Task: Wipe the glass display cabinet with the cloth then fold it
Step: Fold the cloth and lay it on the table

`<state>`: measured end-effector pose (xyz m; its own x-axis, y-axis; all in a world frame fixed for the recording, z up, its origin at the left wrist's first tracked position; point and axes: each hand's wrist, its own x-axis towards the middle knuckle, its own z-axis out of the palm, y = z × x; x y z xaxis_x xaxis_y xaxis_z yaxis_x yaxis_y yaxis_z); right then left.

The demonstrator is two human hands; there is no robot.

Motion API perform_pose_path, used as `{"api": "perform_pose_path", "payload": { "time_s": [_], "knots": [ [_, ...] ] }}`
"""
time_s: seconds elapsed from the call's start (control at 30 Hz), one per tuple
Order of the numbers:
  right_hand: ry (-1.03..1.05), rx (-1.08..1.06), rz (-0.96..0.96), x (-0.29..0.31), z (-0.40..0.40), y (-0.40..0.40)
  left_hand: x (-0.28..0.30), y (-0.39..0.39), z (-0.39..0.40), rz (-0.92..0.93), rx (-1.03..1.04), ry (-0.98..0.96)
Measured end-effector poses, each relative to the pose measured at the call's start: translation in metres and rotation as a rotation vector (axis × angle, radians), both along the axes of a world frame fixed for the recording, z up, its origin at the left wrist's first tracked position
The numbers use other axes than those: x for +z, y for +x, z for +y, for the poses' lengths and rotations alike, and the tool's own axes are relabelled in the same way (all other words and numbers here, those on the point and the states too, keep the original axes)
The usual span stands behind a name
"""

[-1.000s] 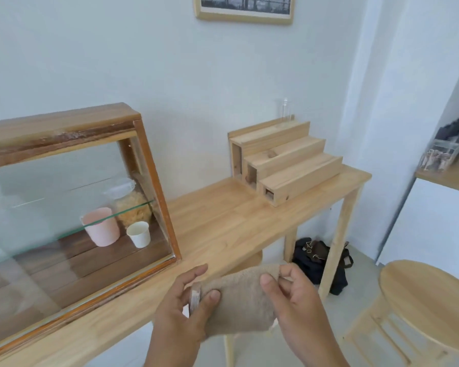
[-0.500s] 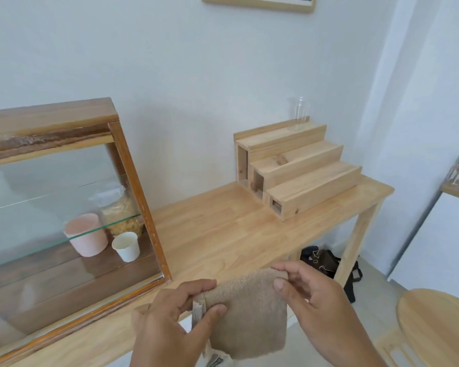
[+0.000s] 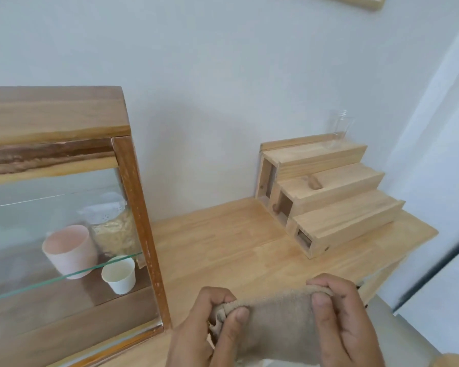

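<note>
A beige cloth (image 3: 276, 324) hangs between my two hands at the bottom of the view, above the table's front edge. My left hand (image 3: 204, 327) pinches its upper left corner, and my right hand (image 3: 347, 321) pinches its upper right corner. The cloth's top edge is stretched between them and its lower part runs out of view. The glass display cabinet (image 3: 133, 207), wood-framed with a glass front, stands on the left of the table, just left of my left hand.
Inside the cabinet are a pink cup (image 3: 69, 250), a white paper cup (image 3: 119, 276) and a bag of snacks (image 3: 114, 234). A stepped wooden stand (image 3: 329, 197) with a clear jar (image 3: 338, 132) sits at the table's (image 3: 223, 242) right end.
The view has swung closer and to the left of the table. My hands have spread apart, pulling the cloth's top edge taut between them.
</note>
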<state>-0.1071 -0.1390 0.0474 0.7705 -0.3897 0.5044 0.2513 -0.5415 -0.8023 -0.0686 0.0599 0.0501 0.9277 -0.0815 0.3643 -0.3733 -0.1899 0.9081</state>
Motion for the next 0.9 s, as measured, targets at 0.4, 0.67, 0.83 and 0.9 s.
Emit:
{"api": "perform_pose_path", "payload": {
  "time_s": [0.4,0.67,0.83,0.9],
  "knots": [
    [-0.118,0.108,0.233,-0.031,-0.034,0.184,-0.034,0.148,-0.059,0.237,0.32,0.128],
    [-0.81,0.411,0.564,-0.103,-0.043,0.22,-0.091,0.172,-0.1,-0.019,0.204,1.024],
    [-0.939,0.46,0.617,-0.111,-0.057,0.213,-0.101,0.154,-0.087,0.06,0.17,1.264],
    [-0.947,0.464,0.573,-0.111,-0.064,0.21,-0.102,0.145,-0.084,-0.071,0.205,1.325]
  ]
}}
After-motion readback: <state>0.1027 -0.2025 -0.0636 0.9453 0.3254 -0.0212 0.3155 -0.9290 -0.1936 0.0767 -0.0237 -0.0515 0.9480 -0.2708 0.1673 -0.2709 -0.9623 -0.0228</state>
